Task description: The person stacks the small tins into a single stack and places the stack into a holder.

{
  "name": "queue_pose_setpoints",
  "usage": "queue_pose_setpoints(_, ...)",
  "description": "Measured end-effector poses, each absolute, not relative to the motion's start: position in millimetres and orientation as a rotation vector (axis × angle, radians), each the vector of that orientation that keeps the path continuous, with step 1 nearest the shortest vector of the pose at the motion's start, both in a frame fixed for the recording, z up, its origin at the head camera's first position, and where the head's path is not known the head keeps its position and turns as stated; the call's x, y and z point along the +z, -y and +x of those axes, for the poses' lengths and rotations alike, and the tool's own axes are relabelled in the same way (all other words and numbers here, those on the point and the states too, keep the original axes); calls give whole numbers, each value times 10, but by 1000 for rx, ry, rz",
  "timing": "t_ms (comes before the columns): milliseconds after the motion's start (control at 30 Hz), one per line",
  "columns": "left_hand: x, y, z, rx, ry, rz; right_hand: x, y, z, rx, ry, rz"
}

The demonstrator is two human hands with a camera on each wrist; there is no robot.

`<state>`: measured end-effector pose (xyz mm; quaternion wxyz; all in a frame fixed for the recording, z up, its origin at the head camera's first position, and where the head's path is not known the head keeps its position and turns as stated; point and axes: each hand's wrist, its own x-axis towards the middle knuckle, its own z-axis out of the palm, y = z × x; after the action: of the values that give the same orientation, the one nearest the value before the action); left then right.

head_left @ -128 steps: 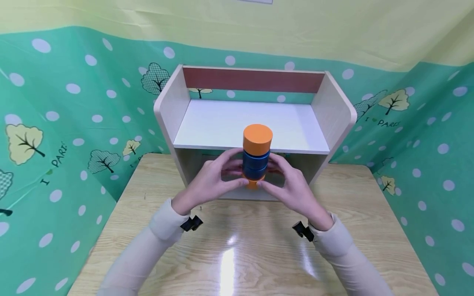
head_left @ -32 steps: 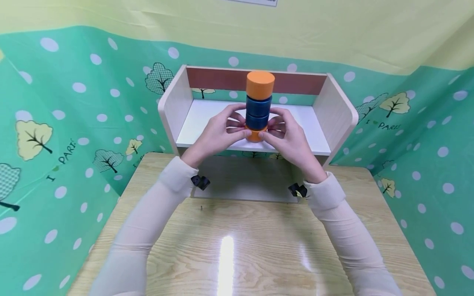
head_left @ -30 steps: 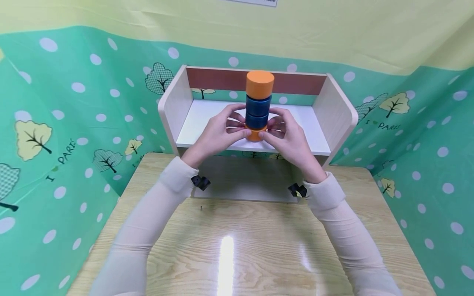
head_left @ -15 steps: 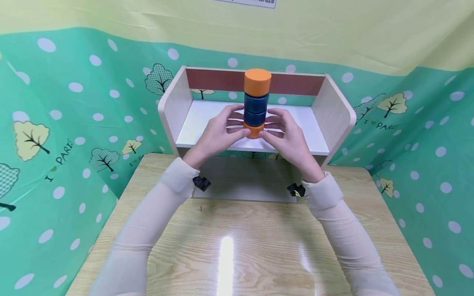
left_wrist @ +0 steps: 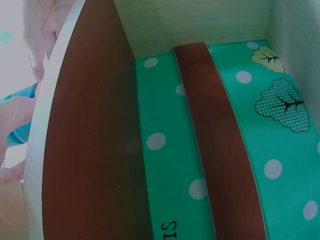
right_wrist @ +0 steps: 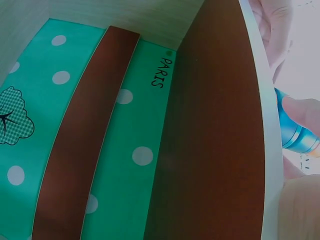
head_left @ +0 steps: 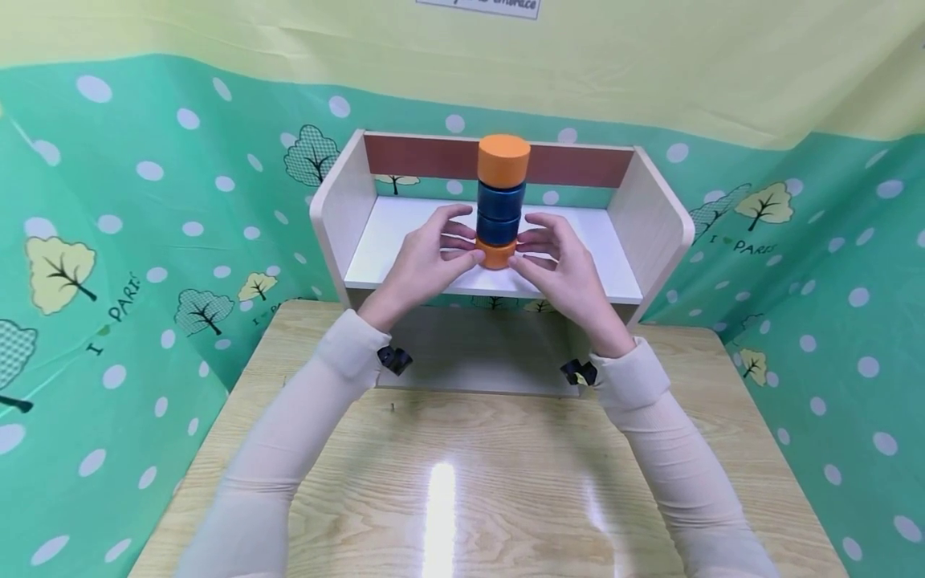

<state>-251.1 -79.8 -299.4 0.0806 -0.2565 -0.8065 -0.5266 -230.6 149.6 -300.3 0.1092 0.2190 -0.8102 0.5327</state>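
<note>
An upright stack of round pieces [head_left: 500, 201] stands on the upper shelf, orange at the top and bottom with dark blue between. Whether its pieces are joined cannot be told. My left hand [head_left: 428, 261] curves round the left of the orange base, its thumb tip at the lower edge. Mirroring it, my right hand [head_left: 565, 269] holds the base from the right, with a narrow gap between index finger and blue part. In the wrist views the shelf board hides most of both hands; a blue strip of the stack [right_wrist: 291, 125] shows behind its edge in the right one.
The shelf unit [head_left: 654, 229] has pale side walls, a white upper board [head_left: 405, 233] and a red-brown back rail [head_left: 578, 166]. Its lower compartment [head_left: 477, 349] lies below my wrists. The unit stands on a wooden table [head_left: 433, 474] before a green and yellow patterned cloth [head_left: 217, 144].
Both hands lifted the stack from in front of the lower compartment up onto the upper shelf. Within the last half second the fingertips have eased slightly apart while the stack stays put.
</note>
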Motion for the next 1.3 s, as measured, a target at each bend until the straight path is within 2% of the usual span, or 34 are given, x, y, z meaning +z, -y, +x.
queue_pose_setpoints(500, -2997, 825, -2497, -1662, 2417, -827, -2992, -1500, -2325, 1594, 2450, 678)
queue_pose_setpoints(1100, -2955, 836, -2551, -1701, 2549, -968, -2956, -1432, -2338, 1321, 2673, 799)
queue_pose_setpoints(1300, -2824, 821, -2409, -1696, 2572, -962, -2971, -1433, -2330, 1304, 2668, 795)
